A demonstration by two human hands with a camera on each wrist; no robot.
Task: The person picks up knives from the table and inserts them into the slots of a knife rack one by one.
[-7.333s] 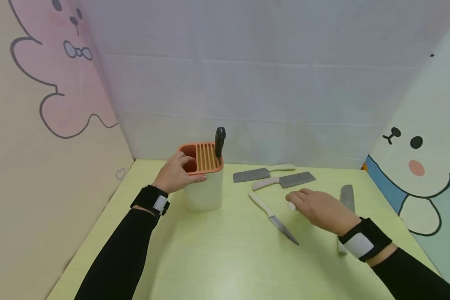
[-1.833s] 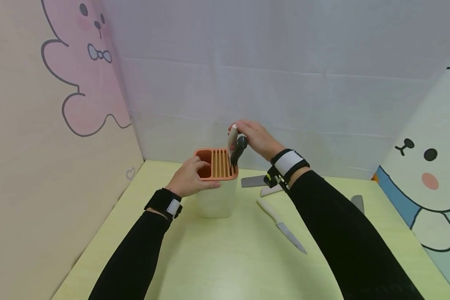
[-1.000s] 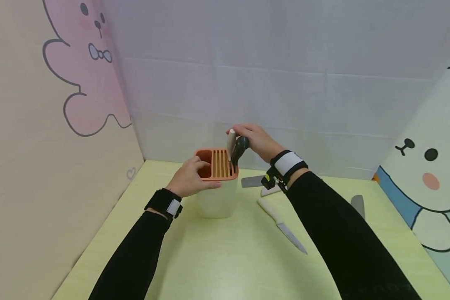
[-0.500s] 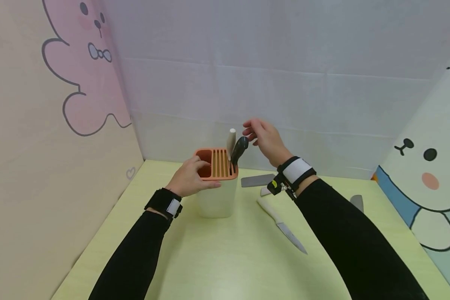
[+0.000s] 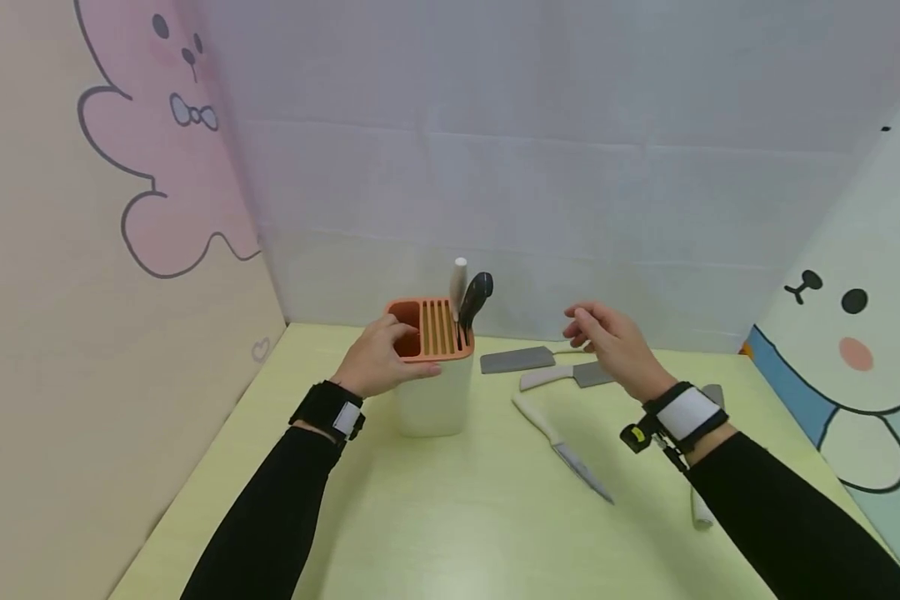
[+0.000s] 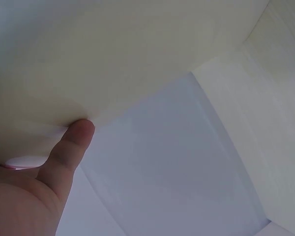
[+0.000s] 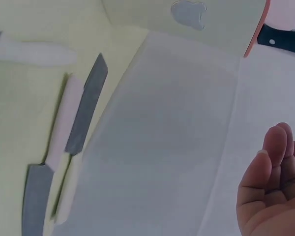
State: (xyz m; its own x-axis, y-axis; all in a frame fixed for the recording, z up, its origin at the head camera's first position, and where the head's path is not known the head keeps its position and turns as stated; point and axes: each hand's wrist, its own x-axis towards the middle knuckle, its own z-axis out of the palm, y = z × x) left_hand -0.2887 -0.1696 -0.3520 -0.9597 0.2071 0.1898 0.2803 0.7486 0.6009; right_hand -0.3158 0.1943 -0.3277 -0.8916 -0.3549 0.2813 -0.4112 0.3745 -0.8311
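Observation:
My left hand (image 5: 378, 358) grips the near left rim of a white knife block (image 5: 431, 404) with an orange slotted top, fingers inside its open compartment and thumb on the outer wall. In the slots at the right stand a white-handled knife (image 5: 458, 287) and a black-handled tool (image 5: 476, 298). My right hand (image 5: 617, 346) hovers over the back right of the table with nothing in it, its fingers loosely bent. Below and left of it lie two cleavers, one at the back (image 5: 517, 360) and one nearer (image 5: 547, 377), its blade partly hidden by the hand.
A pointed knife (image 5: 562, 450) lies slantwise on the yellowish table (image 5: 450, 517), tip towards the front right. Another broad-bladed knife (image 5: 702, 510) lies under the right forearm, mostly hidden. A pale back wall (image 5: 555, 200) and decorated side panels enclose the table.
My right hand took a white-handled knife from the table and put it in a slot beside the black handle. It has since let go and moved right and down. My left hand stays on the block.

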